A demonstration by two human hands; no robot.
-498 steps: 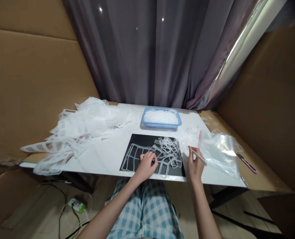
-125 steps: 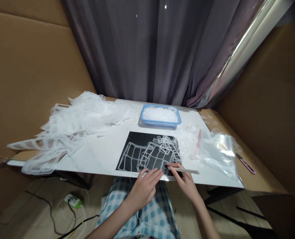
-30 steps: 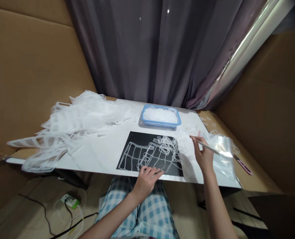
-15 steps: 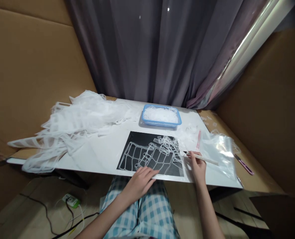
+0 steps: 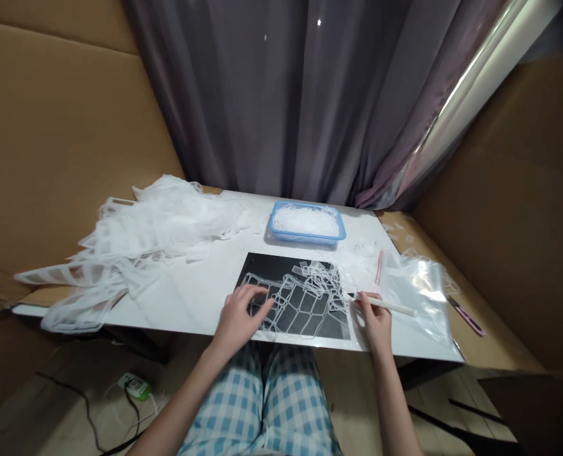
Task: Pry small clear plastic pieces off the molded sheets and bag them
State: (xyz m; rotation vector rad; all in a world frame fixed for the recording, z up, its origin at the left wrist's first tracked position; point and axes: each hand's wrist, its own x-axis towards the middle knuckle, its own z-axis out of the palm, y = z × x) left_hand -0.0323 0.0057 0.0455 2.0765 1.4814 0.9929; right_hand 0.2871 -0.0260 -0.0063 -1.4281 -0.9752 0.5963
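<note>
A black sheet [image 5: 285,316] lies at the table's front edge, bearing a white net-like piece [image 5: 304,310] and a tangle of small white frames [image 5: 322,278] at its upper right. Over the sheet's left part is my left hand [image 5: 240,316], thumb and fingers apart, holding nothing. Right of the sheet, my right hand [image 5: 377,323] is closed on a white pen-like tool [image 5: 395,307], whose tip points left toward the tangle. What the tip touches is too small to tell.
A blue basket [image 5: 308,238] full of white pieces stands behind the sheet. White mesh strips [image 5: 167,221] are heaped on the left. A clear plastic bag [image 5: 417,297] lies right, with pink-handled scissors [image 5: 468,318] beyond it. Cardboard walls [image 5: 63,139] flank the white table [image 5: 190,297].
My left hand has moved left from the sheet's front edge onto its left part, with its fingers spread. My right hand and the tool have barely moved.
</note>
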